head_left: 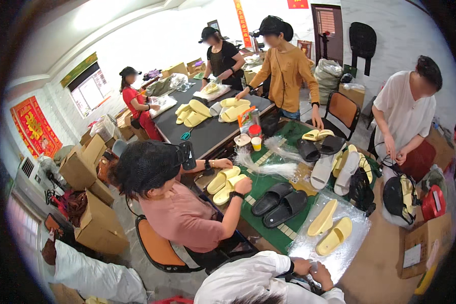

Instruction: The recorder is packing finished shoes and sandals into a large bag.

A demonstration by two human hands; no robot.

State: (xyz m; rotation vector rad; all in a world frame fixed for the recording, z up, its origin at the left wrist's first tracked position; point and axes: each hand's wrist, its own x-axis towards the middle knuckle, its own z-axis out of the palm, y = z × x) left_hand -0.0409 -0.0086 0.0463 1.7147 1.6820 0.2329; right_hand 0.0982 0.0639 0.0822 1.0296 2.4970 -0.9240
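My left hand (301, 266), with a dark band at the wrist, and my right hand (321, 275) come close together at the table's near edge. Both have their fingers closed around a small greyish piece too small to name. Just beyond them a clear plastic sheet or bag (350, 243) lies flat and shiny. On it rest two pale yellow slides, one (323, 218) tilted on its side, the other (334, 236) with its strap up. A pair of black slides (278, 204) stands on the green mat (276, 232) farther left.
At the left a person in pink (180, 213) handles yellow slides (223, 185). Clear plastic strands (268, 164), a yellow cup (257, 144) and grey slides (321, 171) lie beyond. A cardboard box (425, 245) stands at right. Several co-workers stand around.
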